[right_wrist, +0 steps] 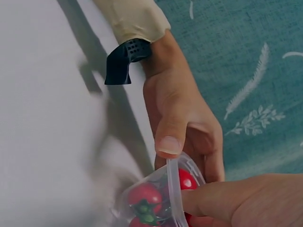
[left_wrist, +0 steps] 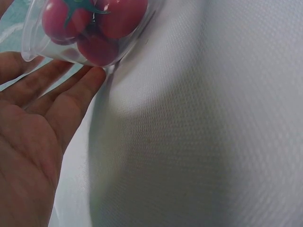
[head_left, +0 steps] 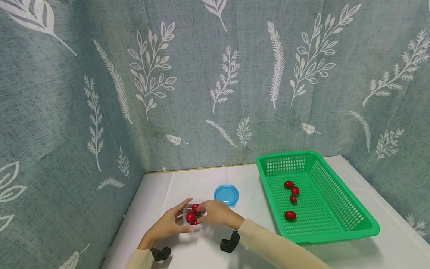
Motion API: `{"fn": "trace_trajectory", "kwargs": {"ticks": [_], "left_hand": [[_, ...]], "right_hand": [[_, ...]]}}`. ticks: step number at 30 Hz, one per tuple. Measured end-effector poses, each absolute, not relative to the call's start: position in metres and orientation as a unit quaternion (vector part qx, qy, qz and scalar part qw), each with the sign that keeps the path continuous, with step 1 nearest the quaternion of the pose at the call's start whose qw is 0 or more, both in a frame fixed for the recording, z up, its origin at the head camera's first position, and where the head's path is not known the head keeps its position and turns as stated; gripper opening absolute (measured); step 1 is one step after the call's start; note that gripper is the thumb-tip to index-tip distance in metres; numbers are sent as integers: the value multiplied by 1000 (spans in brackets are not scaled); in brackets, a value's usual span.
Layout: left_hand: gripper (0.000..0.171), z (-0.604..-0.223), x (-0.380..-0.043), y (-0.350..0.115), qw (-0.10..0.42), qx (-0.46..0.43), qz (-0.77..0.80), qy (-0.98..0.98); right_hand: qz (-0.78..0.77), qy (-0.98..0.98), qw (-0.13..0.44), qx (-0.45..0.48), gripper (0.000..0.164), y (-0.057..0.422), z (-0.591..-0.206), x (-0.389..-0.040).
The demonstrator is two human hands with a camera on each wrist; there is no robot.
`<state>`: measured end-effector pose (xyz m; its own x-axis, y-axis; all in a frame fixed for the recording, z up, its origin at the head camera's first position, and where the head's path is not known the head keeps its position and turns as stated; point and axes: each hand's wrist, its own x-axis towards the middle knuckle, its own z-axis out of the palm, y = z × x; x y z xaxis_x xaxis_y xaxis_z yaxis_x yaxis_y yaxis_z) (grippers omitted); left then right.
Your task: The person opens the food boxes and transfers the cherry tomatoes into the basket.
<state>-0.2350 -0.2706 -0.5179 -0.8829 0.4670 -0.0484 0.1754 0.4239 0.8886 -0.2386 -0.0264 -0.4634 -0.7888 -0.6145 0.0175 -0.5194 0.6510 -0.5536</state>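
Note:
A clear plastic container [head_left: 203,226] with several red cherry tomatoes [head_left: 190,217] stands tilted on the white table. My left hand [head_left: 168,223] holds it from the left, thumb at the near side and fingers at the far side. In the left wrist view, the fingers [left_wrist: 78,92] lie against its wall, with green-stemmed tomatoes [left_wrist: 124,16] inside. My right hand [head_left: 216,213] reaches over the rim with bent fingers among the tomatoes. In the right wrist view, its fingers [right_wrist: 208,198] dip past the container's rim [right_wrist: 175,194]; whether they pinch a tomato is hidden.
A blue lid [head_left: 226,195] lies on the table [head_left: 188,183] behind the container. To the right stands a green plastic basket [head_left: 330,209] with several cherry tomatoes [head_left: 290,215] in it. Patterned grey-green cloth [head_left: 195,93] hangs behind and at both sides.

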Motion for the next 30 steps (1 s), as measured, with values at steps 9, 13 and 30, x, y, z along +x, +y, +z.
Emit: {"fn": "trace_trajectory", "kwargs": {"ticks": [9, 13, 30], "left_hand": [[104, -519, -236, -272, 141, 191, 501, 833], [104, -519, -236, -272, 144, 193, 507, 828], [103, -519, -236, -271, 146, 200, 504, 827]], "right_hand": [[-333, 885, 136, -296, 13, -28, -469, -237], [-317, 889, 143, -298, 14, -29, -470, -238], [-263, 896, 179, -311, 19, -28, -466, -239]]}}
